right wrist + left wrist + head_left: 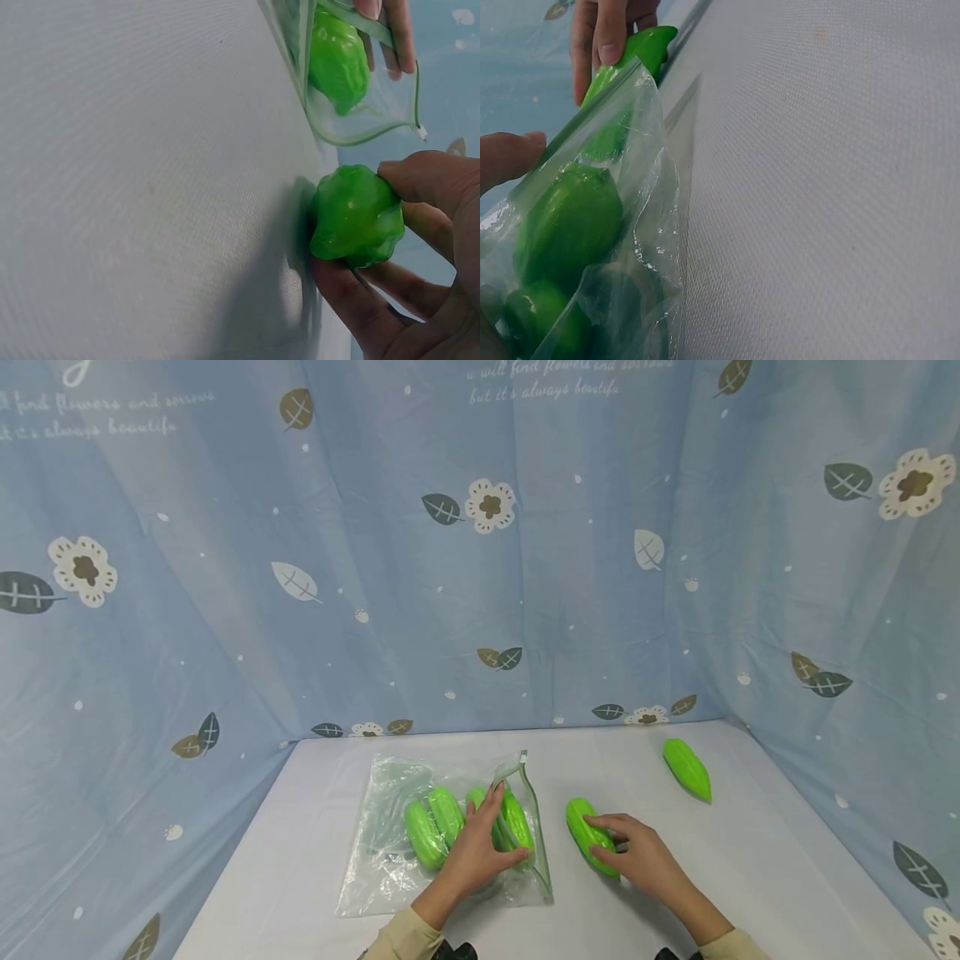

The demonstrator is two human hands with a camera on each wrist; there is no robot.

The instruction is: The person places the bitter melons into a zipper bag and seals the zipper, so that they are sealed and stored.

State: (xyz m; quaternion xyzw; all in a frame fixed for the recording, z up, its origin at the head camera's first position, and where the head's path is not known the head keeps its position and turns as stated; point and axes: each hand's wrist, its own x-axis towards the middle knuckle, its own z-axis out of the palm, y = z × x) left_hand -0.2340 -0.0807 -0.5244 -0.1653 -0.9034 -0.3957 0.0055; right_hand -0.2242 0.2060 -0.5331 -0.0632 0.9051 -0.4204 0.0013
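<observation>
A clear zip bag with a green-edged mouth lies flat, its mouth facing right. Several bright green, ridged bitter melons, toy-like and shiny, are inside it. My left hand holds the bag at its mouth, thumb and fingers spread along the raised upper lip. Right of the mouth, my right hand grips another bitter melon between thumb and fingers, low over the table. The right wrist view shows that melon end-on, with a shadow beside it. Part of the bag's contents is hidden under my left hand.
One more green bitter melon lies at the back right of the white table. Blue curtains with leaf and flower prints enclose the table at the back and both sides.
</observation>
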